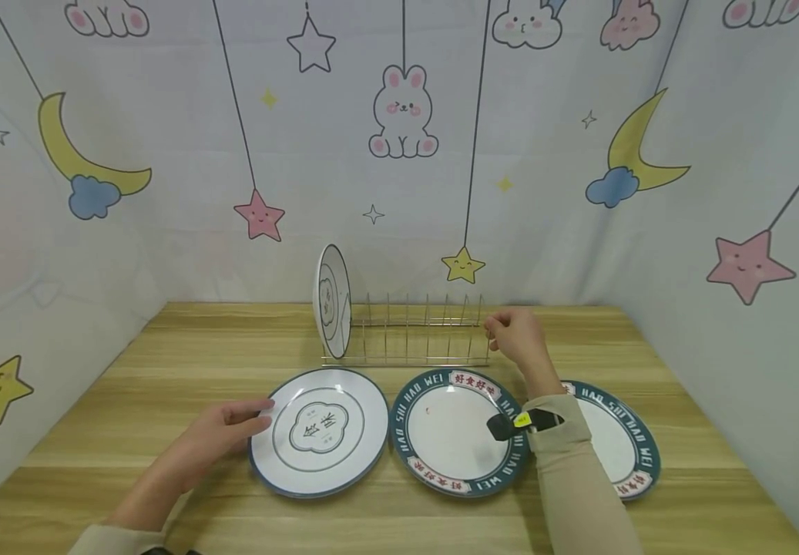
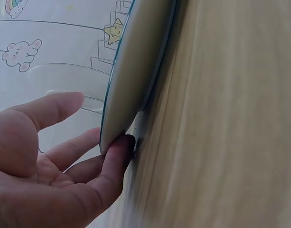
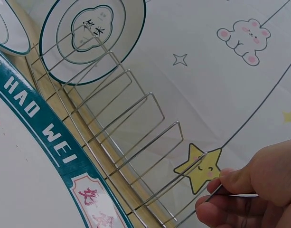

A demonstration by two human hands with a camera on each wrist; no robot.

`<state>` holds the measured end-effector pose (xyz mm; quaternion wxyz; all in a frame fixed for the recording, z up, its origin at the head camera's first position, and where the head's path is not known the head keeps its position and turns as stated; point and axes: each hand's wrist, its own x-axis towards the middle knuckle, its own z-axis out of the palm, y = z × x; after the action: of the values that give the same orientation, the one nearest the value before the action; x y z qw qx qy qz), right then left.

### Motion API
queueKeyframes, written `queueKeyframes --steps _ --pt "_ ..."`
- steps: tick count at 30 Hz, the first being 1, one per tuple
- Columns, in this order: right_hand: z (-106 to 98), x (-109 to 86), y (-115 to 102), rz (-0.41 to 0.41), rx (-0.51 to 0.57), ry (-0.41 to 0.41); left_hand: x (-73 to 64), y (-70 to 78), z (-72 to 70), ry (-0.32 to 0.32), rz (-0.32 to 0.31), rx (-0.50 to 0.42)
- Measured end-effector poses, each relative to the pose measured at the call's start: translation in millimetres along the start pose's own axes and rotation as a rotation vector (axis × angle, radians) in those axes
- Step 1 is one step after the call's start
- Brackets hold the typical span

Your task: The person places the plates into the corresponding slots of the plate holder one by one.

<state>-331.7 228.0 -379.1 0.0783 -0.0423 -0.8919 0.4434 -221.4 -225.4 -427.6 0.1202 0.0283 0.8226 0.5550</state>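
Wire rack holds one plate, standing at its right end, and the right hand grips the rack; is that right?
Wrong end: the head view shows the standing plate at the left end of the wire rack, which the right hand does grip.

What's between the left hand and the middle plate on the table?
A white plate with a thin dark rim, lying flat; the head view shows it between the left hand and the teal-rimmed middle plate.

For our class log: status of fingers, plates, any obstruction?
Left fingers touching left plate; right fingers pinching right end of rack. One plate racked on edge, three outside. Right sleeve partly hides right plate.
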Motion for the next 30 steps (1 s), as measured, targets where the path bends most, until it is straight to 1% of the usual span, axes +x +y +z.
queueKeyframes --steps 9,12,16,22,27,30 --pt "0 -0.5 0 0.003 0.004 -0.007 -1.8 5.9 0.3 0.0 -0.038 -0.035" --pt "0 -0.4 0 0.005 0.005 -0.008 -2.2 7.3 0.8 0.0 -0.042 -0.034" --pt "0 -0.5 -1 0.002 0.007 -0.006 -2.9 8.0 0.1 -0.002 -0.025 -0.028" --pt "-1 -0.9 -2 -0.006 -0.001 -0.002 -4.2 9.5 -0.5 0.039 0.004 -0.031" --pt "-1 -1.6 -3 0.004 -0.005 -0.002 -6.0 11.5 0.3 0.082 -0.001 -0.041" --pt "-1 -2.1 -3 0.011 -0.003 -0.001 -7.8 13.7 0.8 0.092 -0.007 -0.077"
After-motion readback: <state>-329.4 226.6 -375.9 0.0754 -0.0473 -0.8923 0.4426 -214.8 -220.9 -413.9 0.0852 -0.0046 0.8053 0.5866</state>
